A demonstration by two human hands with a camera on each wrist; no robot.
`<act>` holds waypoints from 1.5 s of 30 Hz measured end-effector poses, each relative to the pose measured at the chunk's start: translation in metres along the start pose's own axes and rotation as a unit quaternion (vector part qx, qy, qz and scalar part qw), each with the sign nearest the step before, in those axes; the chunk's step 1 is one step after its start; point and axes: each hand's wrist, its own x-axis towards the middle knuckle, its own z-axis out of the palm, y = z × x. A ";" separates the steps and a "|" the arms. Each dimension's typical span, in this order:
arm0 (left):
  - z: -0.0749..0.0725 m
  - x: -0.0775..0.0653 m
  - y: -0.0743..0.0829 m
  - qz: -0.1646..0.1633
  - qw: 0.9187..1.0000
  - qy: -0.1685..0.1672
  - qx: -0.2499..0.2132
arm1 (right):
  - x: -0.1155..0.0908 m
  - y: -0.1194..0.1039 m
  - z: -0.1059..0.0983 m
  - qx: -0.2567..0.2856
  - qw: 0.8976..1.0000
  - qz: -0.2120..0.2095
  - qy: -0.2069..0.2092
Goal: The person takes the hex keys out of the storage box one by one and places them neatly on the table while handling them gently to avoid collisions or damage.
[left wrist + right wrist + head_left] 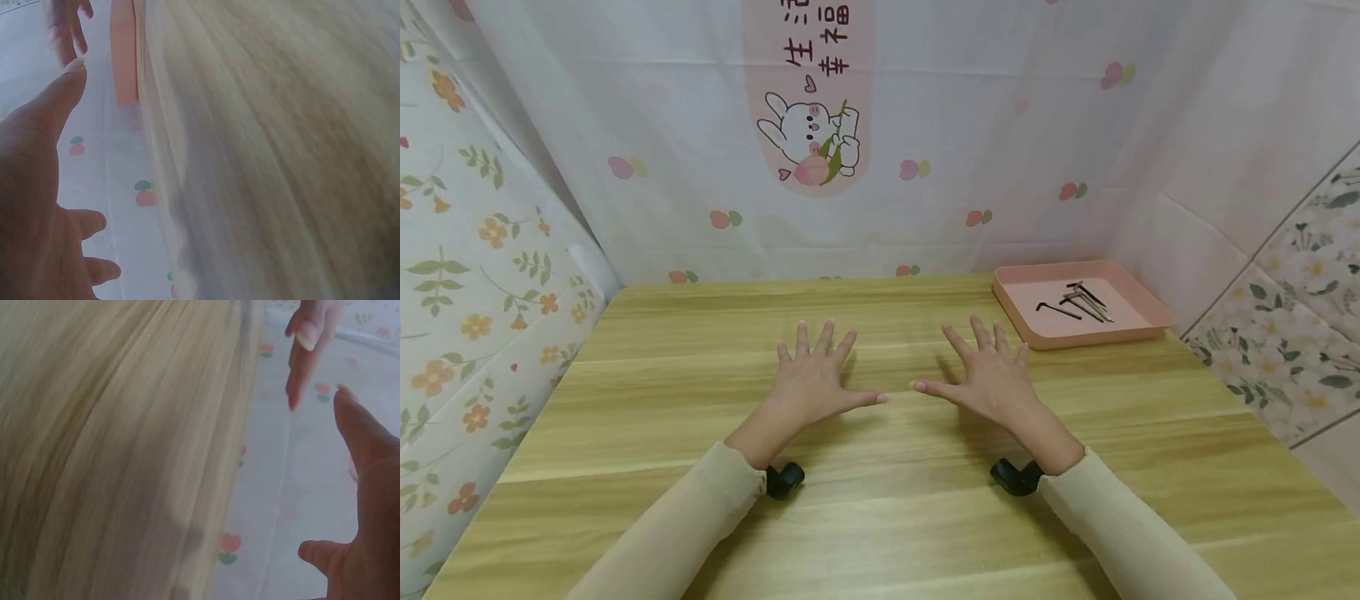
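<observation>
My Fingers Hung Wide Apart

My left hand and right hand hovered over the wood-grain table, thumbs toward each other; the pink tray sat just beside my right fingertips, L-shaped keys lying loose inside; on the printed curtain behind, above a cartoon rabbit, I read 生 and 幸福, one more character cut off.

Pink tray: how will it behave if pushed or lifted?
The tray is probably light and fairly stiff: thin, straight walls that look like moulded plastic. Low and wide, it should slide rather than tip. The rods lie loose inside, so they'd likely shift if it tilts.
</observation>
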 end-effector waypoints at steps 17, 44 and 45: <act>-0.003 -0.001 -0.001 -0.002 1.000 -0.014 -0.008 | 0.003 0.007 -0.002 0.008 1.000 -0.004 -0.001; 0.000 0.038 0.036 0.041 0.993 -0.071 -0.082 | 0.003 0.095 -0.006 0.049 0.997 -0.047 0.024; 0.000 0.042 0.041 0.045 0.991 -0.079 -0.094 | 0.004 0.100 -0.007 0.056 0.997 -0.053 0.031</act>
